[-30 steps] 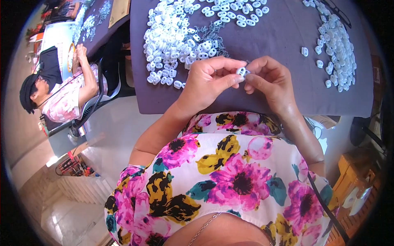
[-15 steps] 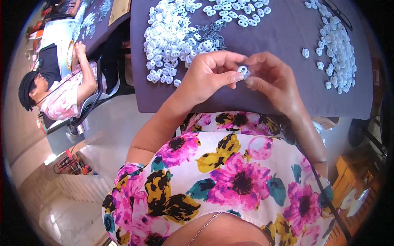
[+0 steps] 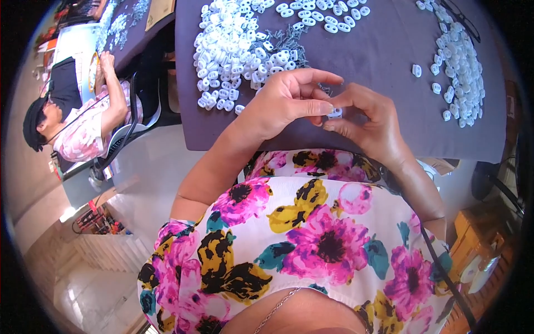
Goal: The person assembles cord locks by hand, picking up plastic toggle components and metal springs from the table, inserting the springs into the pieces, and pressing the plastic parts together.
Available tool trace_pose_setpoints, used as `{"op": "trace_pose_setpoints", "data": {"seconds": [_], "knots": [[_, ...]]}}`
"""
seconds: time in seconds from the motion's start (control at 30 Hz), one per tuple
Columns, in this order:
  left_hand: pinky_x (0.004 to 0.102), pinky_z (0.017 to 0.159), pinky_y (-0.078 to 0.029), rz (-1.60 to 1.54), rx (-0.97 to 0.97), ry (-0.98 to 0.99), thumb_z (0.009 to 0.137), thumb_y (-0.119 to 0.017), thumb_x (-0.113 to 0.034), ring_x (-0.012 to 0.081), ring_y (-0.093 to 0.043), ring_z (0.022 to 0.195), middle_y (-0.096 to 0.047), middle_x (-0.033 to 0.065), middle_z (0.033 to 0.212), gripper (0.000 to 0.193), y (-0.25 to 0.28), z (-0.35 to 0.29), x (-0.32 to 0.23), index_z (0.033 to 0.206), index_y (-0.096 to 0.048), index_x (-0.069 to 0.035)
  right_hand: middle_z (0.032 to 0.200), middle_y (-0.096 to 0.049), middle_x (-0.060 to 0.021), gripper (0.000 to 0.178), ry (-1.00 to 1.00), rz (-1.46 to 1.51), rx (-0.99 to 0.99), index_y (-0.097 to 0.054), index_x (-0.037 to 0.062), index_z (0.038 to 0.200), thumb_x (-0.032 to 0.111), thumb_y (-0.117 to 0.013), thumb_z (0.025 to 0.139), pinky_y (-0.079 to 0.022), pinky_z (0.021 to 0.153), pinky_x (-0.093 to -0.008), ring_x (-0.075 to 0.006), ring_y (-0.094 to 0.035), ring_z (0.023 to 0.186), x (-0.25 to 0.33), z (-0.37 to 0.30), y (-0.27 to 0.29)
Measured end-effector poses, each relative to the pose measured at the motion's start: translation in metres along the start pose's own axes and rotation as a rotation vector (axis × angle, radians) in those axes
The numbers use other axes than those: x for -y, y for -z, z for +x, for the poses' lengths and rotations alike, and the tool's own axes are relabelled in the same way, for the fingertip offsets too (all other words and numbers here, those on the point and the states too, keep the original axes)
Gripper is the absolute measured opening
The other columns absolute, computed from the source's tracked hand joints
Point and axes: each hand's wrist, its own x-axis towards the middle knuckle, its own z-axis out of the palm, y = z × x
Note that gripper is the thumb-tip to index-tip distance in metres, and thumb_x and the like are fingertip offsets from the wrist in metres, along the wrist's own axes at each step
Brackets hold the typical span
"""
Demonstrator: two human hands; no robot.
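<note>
Close to the table's near edge, both hands meet around one small white two-holed cord lock [image 3: 335,113]. My left hand [image 3: 282,104] pinches its left side with the thumb, while the index finger stretches out above. My right hand [image 3: 371,114] closes thumb and forefinger on its right side, covering much of it. Between the left fingers and the right forefinger show a few small dark coils [image 3: 327,88]; whether they are held or lie on the cloth, I cannot tell. Left of the hands spreads a big heap of white cord-lock pieces [image 3: 222,47], with grey springs [image 3: 290,40] beside it.
Loose white pieces [image 3: 329,19] lie at the far middle of the dark tablecloth [image 3: 384,50]. Another pile of cord locks [image 3: 464,72] stands at the right, near a pair of dark glasses [image 3: 466,22]. At left, another person [image 3: 83,122] sits working at a table.
The cord lock has turned, and its two-holed face no longer shows plainly. My right fingers have moved left and closed onto it. My left index finger has straightened.
</note>
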Motion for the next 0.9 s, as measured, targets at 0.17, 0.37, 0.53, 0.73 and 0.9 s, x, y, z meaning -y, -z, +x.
{"op": "trace_pose_setpoints", "data": {"seconds": [0.17,0.37,0.53,0.73,0.9], "knots": [[0.0211,0.066,-0.048,0.045,0.007,-0.003,0.084,-0.061,-0.004,0.0084,-0.059,0.071,-0.067,0.0066,0.09,0.04,-0.003,0.0,-0.003,0.123,-0.053,0.002,0.092,-0.062,-0.0098,0.018,0.018,0.023,-0.002,-0.06,-0.0047,0.094,-0.007,-0.068,0.078,-0.055,0.07,-0.0265,-0.0186,-0.067,0.088,-0.004,0.0,-0.002],[0.0223,0.065,-0.048,-0.006,0.052,0.008,0.086,-0.06,-0.004,0.0097,-0.059,0.07,-0.067,0.0072,0.09,0.039,-0.008,0.001,0.01,0.124,-0.052,0.004,0.088,-0.063,-0.0088,0.017,-0.031,0.096,-0.037,-0.063,-0.0026,0.092,-0.004,-0.07,0.077,-0.053,0.066,-0.0249,-0.014,-0.065,0.081,-0.015,-0.008,-0.004],[0.0251,0.071,-0.051,0.195,-0.135,-0.262,0.089,-0.059,-0.01,0.013,-0.062,0.072,-0.068,0.0104,0.09,0.039,0.009,0.0,-0.004,0.126,-0.051,0.001,0.083,-0.063,-0.0032,0.021,-0.036,-0.342,-0.209,-0.066,0.0041,0.096,0.003,-0.072,0.077,-0.046,0.063,-0.0223,-0.0086,-0.055,0.069,-0.006,-0.002,0.037],[0.0212,0.064,-0.05,0.37,-0.511,-0.423,0.089,-0.061,-0.011,0.0107,-0.063,0.069,-0.067,0.0077,0.084,0.028,0.06,0.003,-0.026,0.115,-0.061,0.0,0.08,-0.056,-0.002,0.033,-0.227,-0.776,-0.385,-0.066,0.009,0.111,-0.007,-0.062,0.082,-0.048,0.072,-0.0218,-0.0094,-0.057,0.076,0.013,-0.011,0.114],[0.0212,0.069,-0.049,0.529,-0.532,-0.393,0.087,-0.061,-0.01,0.0089,-0.061,0.073,-0.067,0.0061,0.09,0.028,0.063,0.018,-0.025,0.114,-0.063,-0.001,0.083,-0.06,-0.0035,0.022,-0.158,-0.825,-0.331,-0.065,0.0055,0.101,-0.005,-0.064,0.081,-0.047,0.067,-0.0243,-0.0114,-0.057,0.074,0.011,-0.001,0.092]]}}
